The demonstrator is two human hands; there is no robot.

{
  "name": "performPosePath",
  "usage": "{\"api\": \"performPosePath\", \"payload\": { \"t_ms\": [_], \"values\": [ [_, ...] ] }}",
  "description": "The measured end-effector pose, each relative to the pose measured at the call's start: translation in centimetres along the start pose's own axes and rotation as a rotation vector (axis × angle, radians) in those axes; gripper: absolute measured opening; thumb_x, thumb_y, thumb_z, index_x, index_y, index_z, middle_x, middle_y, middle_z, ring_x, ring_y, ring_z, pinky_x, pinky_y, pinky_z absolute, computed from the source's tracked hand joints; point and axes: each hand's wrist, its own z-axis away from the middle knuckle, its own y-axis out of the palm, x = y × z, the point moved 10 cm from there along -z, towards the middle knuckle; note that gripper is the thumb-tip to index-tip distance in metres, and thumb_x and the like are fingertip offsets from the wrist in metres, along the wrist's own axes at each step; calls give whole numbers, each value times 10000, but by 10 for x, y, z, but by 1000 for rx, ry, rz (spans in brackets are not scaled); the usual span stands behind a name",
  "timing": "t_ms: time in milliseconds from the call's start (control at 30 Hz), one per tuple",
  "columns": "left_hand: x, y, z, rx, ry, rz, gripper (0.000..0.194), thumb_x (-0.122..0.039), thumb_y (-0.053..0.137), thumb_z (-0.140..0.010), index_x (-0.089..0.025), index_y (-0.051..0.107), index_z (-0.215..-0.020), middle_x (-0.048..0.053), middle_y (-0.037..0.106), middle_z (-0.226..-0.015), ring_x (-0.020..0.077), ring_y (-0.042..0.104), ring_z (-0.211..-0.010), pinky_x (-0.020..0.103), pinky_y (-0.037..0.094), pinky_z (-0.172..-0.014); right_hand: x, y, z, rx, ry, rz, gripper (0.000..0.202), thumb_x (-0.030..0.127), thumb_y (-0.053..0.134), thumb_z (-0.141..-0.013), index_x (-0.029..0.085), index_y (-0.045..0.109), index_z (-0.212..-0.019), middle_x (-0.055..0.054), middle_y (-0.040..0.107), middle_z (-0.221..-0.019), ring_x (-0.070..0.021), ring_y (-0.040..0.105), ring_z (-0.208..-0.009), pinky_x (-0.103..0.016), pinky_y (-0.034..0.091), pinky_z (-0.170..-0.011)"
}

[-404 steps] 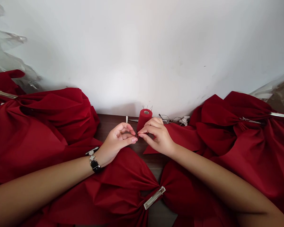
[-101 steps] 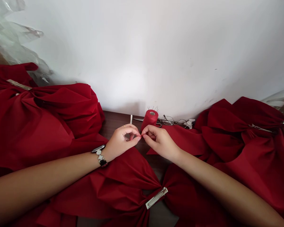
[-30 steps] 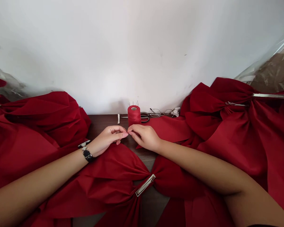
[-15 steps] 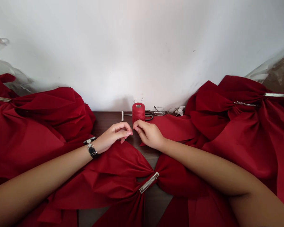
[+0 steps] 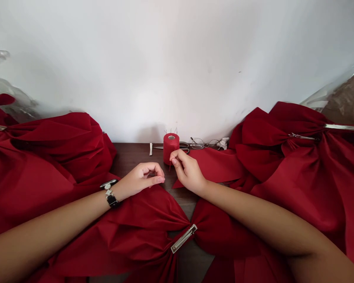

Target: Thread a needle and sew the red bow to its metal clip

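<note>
My right hand (image 5: 187,167) pinches a short red thread (image 5: 170,164), whose end hangs below the fingertips, just in front of the red thread spool (image 5: 171,147). Several pins or needles stick up behind the top of the spool. To its left, my left hand (image 5: 146,177) has thumb and index finger pressed together; whatever lies between them is too small to make out. A watch (image 5: 110,194) circles the left wrist. Below both hands lies a large red fabric bow (image 5: 147,220), gathered at its middle under a silver metal clip (image 5: 183,238).
Scissors (image 5: 184,149) lie partly behind the spool, beside eyeglasses (image 5: 205,143) and a small white strip (image 5: 150,149). Clipped red fabric bows (image 5: 76,137) (image 5: 301,157) pile up at both sides. Clear plastic (image 5: 8,94) shows at the left. A white wall (image 5: 165,59) rises behind the dark table (image 5: 126,157).
My hands have moved apart; their fingertips were nearly touching before. The left hand sits slightly lower, and red thread now shows hanging from the right fingers. The view has tilted up a little.
</note>
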Motion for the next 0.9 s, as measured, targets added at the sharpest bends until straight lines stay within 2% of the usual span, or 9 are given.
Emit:
{"api": "performPosePath", "payload": {
  "t_ms": [133, 267, 367, 533, 700, 900],
  "values": [
    [-1, 4, 1, 29, -5, 6, 371, -478, 657, -743, -126, 540, -726, -23, 549, -724, 12, 458, -642, 101, 379, -627, -3, -4, 0, -14, 5, -31, 367, 362, 279, -996, 67, 479, -906, -33, 515, -825, 16, 448, -724, -65, 332, -691],
    [1, -1, 2, -39, -40, 69, 362, -435, 628, -746, -139, 440, -656, -54, 439, -647, -4, 373, -581, 99, 311, -551, -3, -3, 0, -5, -7, -23, 360, 360, 294, -994, 68, 486, -908, -31, 521, -821, 21, 444, -708, -62, 327, -679],
    [6, -4, 3, -83, -93, 133, 319, -452, 598, -751, -158, 474, -741, -72, 365, -621, -10, 298, -515, 113, 246, -484, -3, -4, 0, -16, 5, -22, 357, 357, 302, -992, 66, 486, -896, -27, 519, -805, 27, 430, -685, -57, 322, -665],
    [7, -4, 2, -83, -88, 80, 339, -461, 599, -770, -185, 621, -966, -43, 489, -718, -2, 363, -585, 105, 296, -531, 2, -4, 0, -17, -26, -18, 340, 337, 321, -988, 66, 501, -888, -17, 518, -801, 37, 413, -660, -49, 317, -647],
    [1, -1, 0, -57, -23, 10, 341, -467, 649, -758, -169, 678, -922, -13, 595, -812, 27, 497, -750, 109, 389, -706, 2, -1, 0, 3, -29, -3, 347, 342, 319, -988, 65, 513, -907, -26, 540, -840, 36, 438, -678, -50, 327, -660],
    [2, -1, 0, -52, -1, 2, 305, -447, 654, -762, -146, 650, -810, -26, 611, -782, 17, 510, -727, 101, 385, -698, 9, -1, 1, -2, -153, 48, 255, 262, 376, -967, 82, 550, -919, 5, 534, -768, 44, 430, -642, -55, 328, -636]
  ]
}}
